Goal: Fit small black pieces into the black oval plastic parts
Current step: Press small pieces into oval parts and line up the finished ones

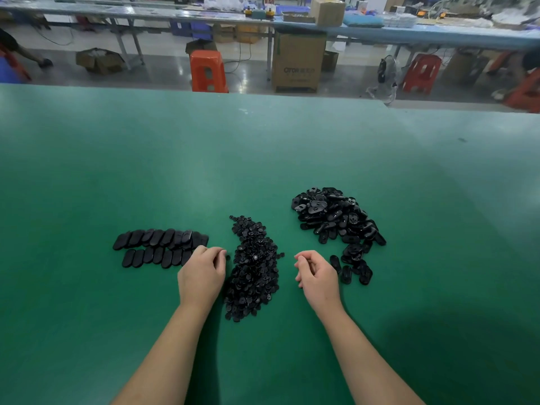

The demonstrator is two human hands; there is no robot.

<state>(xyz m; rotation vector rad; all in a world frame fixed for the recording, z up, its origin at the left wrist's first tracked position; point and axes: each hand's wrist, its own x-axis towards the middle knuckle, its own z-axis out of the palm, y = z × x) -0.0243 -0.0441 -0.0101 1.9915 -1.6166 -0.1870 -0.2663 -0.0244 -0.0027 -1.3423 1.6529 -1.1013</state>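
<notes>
Both hands sit low on the green counter (263, 147). Left hand (201, 276) lies knuckles-up, fingers curled at the near end of two neat rows of oval parts (159, 248); whether it pinches anything, I cannot tell. Right hand (317, 274) hovers with fingers loosely curled, nothing visible inside. Between them runs the long heap of small black pieces (254, 270). Just right of the right hand lie a few loose ovals, and beyond them the big jumbled pile of oval parts (336, 214). Far off, across the aisle, an orange stool (208, 71) and a cardboard box (298, 61).
</notes>
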